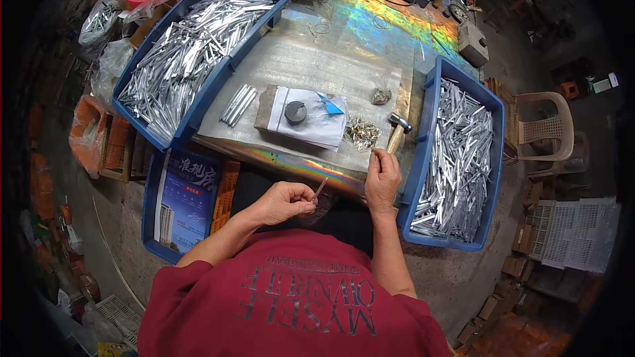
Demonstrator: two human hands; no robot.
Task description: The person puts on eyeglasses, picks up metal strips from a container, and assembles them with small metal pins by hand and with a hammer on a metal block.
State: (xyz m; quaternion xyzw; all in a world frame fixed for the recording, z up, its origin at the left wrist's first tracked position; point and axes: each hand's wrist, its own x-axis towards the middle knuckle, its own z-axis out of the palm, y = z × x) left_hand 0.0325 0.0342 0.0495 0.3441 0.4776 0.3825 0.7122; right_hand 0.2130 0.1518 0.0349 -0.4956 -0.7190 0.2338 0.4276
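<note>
While left hand (286,202) pinches thin strip (321,187) by table edge (284,163), right hand (383,182) fingers pressed together near hammer (395,137), open mat (311,59) beyond.

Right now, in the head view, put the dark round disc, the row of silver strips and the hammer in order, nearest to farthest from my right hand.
From your right hand:
1. Hammer: just beyond it.
2. Dark round disc: to the left, on the paper-covered block.
3. Row of silver strips: left of the block.
</note>
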